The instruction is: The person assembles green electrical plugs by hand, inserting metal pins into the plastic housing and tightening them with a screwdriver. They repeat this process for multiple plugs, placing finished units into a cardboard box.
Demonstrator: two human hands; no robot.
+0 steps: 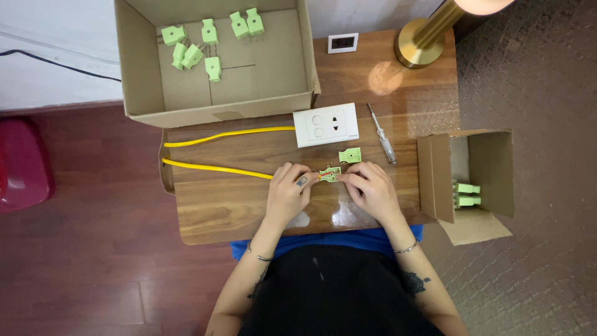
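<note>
The wooden table (249, 211) fills the middle of the view. At its 11 o'clock stands a large open cardboard box (140, 68) holding 7 light-green plastic plugs (213, 67). At 3 o'clock a smaller cardboard box (494, 162) lies on its side with more green pieces inside. A brass lamp base (420, 46) sits at 1 o'clock.

Near the centre rests a white wall socket plate (326, 124), with a yellow cable (217, 168) looping out toward 9 o'clock. A clear-handled screwdriver (382, 134) lies just beside the plate, and a loose green cover (350, 155) lies just below it.

The left hand (287, 193) pinches the cable end, and the right hand (373, 190) grips the open green plug body (329, 175) between fingertips, at table centre. The plug looks light, rigid and smooth, likely best held by its flat sides; the cable seems stiff and springy, with thin bared wires that could bend easily.
</note>
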